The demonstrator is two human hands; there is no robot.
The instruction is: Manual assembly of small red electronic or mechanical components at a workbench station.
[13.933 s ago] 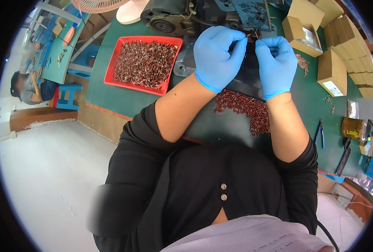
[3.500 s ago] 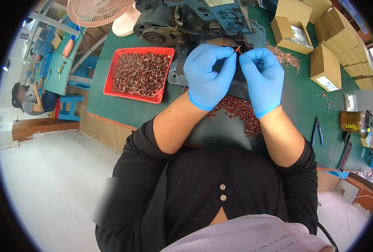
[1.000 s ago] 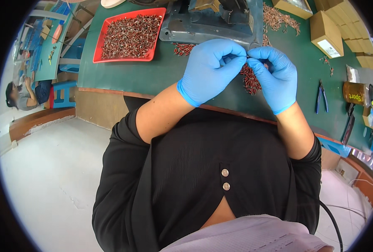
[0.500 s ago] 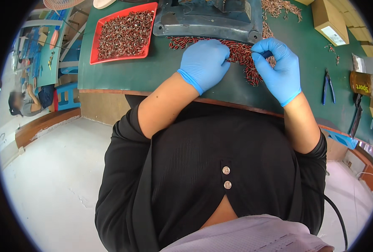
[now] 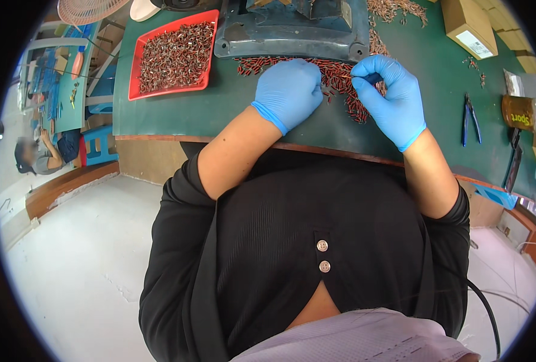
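Small red-brown parts [image 5: 340,81] strewn in a loose heap on green table [image 5: 219,108], just before grey machine base [image 5: 292,30]. Left hand [image 5: 289,90], blue-gloved, curled closed over heap's left edge; whether anything gripped, impossible to tell. Right hand [image 5: 391,96], also gloved, fingertips pinched on one thin part at heap's right. Brown cardboard box [image 5: 468,27] with white label at far right corner. Yellow-brown round tin [image 5: 521,113] by right edge, beside blue-handled pliers [image 5: 471,117]. Red tray [image 5: 176,55] at left, filled with like parts.
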